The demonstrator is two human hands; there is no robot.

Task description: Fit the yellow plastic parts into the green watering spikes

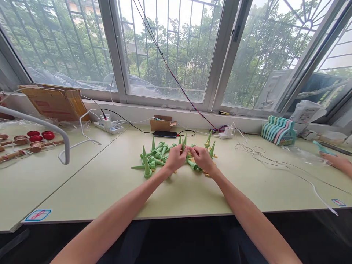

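Centrally, green spikes [147, 169] lie left and right of the curled left hand [176, 158] and right hand [203, 159], contents indiscernible.

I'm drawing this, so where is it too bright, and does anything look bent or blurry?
Head view: sky glares nearly white; head view: window frames lean outward toward the top, probably lens stretch; head view: green cones look fairly clear, finer details soft.

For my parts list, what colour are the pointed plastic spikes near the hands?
The pointed plastic spikes are light green; see the head view.
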